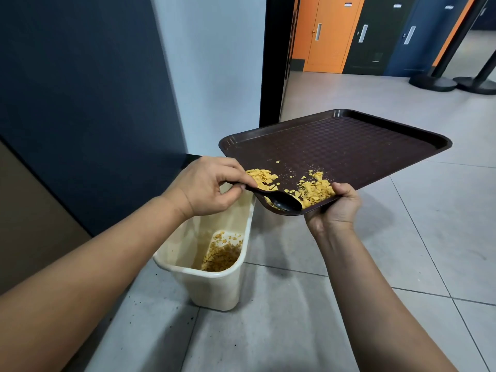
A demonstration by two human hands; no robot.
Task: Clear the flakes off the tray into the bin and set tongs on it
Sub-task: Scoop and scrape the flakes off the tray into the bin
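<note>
Right hand (332, 208) gripping tilted tray (349, 146), left hand (206, 183) pinching black spoon (279, 201), bowl pointing right, flakes (314, 190) seemingly touching it

A pale grey tiled floor (335, 318) runs back to a row of metal lockers, one orange (326, 33), one black (367, 36), one blue (410, 36). Two round black stanchion bases (432, 83) stand near them. A dark blue wall panel (80, 103) fills the left.

Brown tray (349, 146) tilted over cream bin (214, 285), right hand (332, 208) gripping its near edge, left hand (206, 186) pinching black spoon (279, 201) among yellow flakes (314, 190), more flakes in bin, grey tiled floor (402, 251)
</note>
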